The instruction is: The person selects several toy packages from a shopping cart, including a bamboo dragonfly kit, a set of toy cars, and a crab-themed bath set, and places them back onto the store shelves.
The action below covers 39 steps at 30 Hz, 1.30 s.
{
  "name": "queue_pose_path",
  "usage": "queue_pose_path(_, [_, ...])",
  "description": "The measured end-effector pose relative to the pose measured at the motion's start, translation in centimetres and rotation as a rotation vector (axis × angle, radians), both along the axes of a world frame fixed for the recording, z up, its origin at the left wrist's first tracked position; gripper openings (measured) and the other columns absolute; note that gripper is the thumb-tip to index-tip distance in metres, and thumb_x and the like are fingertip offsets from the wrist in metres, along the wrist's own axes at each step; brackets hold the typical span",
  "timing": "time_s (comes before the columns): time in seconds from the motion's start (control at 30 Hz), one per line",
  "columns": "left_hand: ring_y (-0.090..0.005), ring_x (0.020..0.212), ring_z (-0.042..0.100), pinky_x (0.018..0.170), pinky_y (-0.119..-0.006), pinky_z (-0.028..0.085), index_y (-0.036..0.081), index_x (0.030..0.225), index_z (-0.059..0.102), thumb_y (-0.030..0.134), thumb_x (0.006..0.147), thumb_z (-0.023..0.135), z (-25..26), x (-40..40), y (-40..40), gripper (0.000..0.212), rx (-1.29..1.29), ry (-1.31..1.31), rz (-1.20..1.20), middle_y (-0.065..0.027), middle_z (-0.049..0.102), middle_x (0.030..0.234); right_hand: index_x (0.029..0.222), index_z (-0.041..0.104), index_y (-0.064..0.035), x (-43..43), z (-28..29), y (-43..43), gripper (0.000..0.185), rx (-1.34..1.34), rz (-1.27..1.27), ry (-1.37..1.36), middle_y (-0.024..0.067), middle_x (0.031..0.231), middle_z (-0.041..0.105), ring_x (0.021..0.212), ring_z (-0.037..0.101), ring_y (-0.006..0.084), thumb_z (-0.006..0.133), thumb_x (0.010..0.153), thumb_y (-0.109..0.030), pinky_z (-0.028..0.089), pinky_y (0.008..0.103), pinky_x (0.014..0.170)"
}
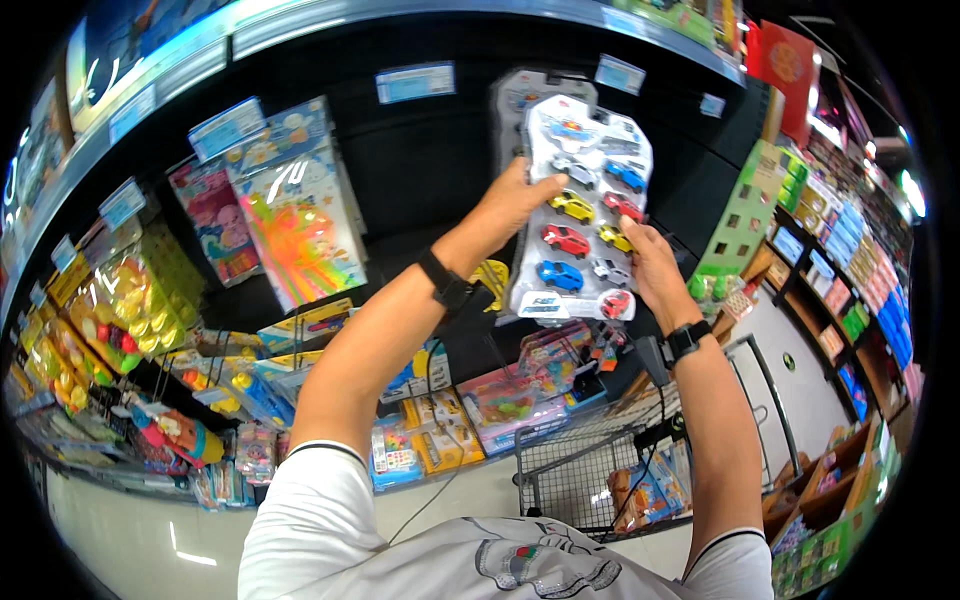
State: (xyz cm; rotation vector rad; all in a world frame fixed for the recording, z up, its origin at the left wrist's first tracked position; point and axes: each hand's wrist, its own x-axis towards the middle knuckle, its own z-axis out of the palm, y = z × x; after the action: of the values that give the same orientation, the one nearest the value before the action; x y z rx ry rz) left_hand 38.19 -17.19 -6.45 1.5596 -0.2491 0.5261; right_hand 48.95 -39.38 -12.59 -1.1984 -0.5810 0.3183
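Note:
Both my hands hold a blister pack of toy cars, upright before the black display wall. My left hand grips its left edge, thumb on the front by a white car. On the right edge is my right hand, its thumb beside a red and a yellow car. The cars are white, blue, yellow and red, in two columns. Behind the pack's upper left, a similar pack shows in part at the wall. The fingers behind the held pack are hidden.
Wrapped toys hang to the left. Below stand boxed toys on a low shelf. A wire shopping cart with packaged goods is at the lower right. Wooden shelves line the far right, past an aisle.

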Motion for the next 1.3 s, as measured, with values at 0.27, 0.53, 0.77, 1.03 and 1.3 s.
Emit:
queue_pose_path(0.27, [-0.0186,0.106,0.061,0.092,-0.029,0.049,-0.007,0.126,0.049,0.036,0.087,0.075,0.2,-0.2,0.4,0.063,0.032,-0.008,0.004,-0.0156,0.062,0.114,0.114,0.059,-0.0033,0.7,-0.7,0.1,0.043,-0.007,-0.005,0.02,0.0027,0.105,0.063,0.096,0.058,0.0122,0.072,0.092,-0.039,0.046,0.0282,0.085])
queue_pose_path(0.53, [-0.0218,0.107,0.062,0.093,-0.031,0.049,-0.009,0.126,0.047,0.038,0.087,0.074,0.6,-1.7,1.0,0.067,0.073,0.0,0.043,-0.0189,0.061,0.116,0.111,0.06,-0.0057,0.0,-0.6,1.0,0.043,-0.032,0.006,0.047,0.0024,0.104,0.063,0.096,0.057,0.0125,0.074,0.089,-0.04,0.045,0.028,0.086])
queue_pose_path(0.77, [-0.0219,0.108,0.061,0.093,-0.032,0.049,-0.008,0.128,0.047,0.04,0.085,0.075,0.8,-2.2,0.8,0.07,0.067,-0.007,0.022,-0.0186,0.061,0.117,0.108,0.062,-0.0071,0.4,-1.1,0.9,0.039,-0.019,-0.01,0.029,0.0019,0.105,0.064,0.097,0.06,0.0126,0.072,0.091,-0.04,0.048,0.0292,0.088])
queue_pose_path(1.03, [-0.0214,0.104,0.064,0.091,-0.031,0.052,-0.009,0.126,0.049,0.029,0.082,0.081,0.4,0.4,0.7,0.066,0.061,-0.024,0.002,-0.0191,0.064,0.115,0.113,0.061,-0.001,0.5,-0.8,0.3,0.045,0.04,0.017,-0.009,0.0033,0.103,0.064,0.092,0.06,0.0117,0.071,0.092,-0.039,0.048,0.0278,0.083])
queue_pose_path(1.3, [-0.0162,0.096,0.064,0.084,-0.028,0.053,-0.01,0.121,0.05,0.028,0.086,0.078,0.6,2.4,0.8,0.058,0.008,-0.013,-0.01,-0.0171,0.065,0.108,0.124,0.055,0.0024,2.9,-0.9,0.6,0.067,-0.062,-0.06,-0.019,0.0078,0.109,0.059,0.097,0.053,0.0148,0.073,0.086,-0.05,0.042,0.0289,0.084])
